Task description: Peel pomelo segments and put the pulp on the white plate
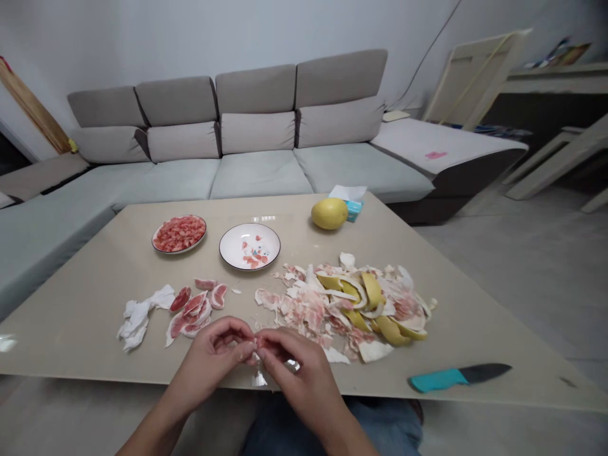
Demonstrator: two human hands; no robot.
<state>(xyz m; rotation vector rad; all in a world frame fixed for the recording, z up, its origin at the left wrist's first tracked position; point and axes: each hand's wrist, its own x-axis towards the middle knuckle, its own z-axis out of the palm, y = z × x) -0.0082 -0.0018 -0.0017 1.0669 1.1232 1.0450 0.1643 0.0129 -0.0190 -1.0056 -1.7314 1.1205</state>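
My left hand (216, 356) and my right hand (297, 370) meet at the near edge of the beige table (95, 278), fingers pinched together on one small pink pomelo piece (260, 342). Just beyond my left hand lie several pink pomelo segments (194, 310). A heap of pink membrane and yellow-white peel (351, 307) spreads to the right of my hands. Further back stand a plate heaped with pink flesh (179, 233) and a white plate (249, 246) with a few bits in it.
A crumpled white tissue (139, 316) lies left of the segments. A knife with a teal handle (456, 377) rests at the table's near right edge. A whole yellow pomelo (329, 213) and a tissue pack (350, 199) sit at the far edge. A grey sofa (256, 139) stands behind.
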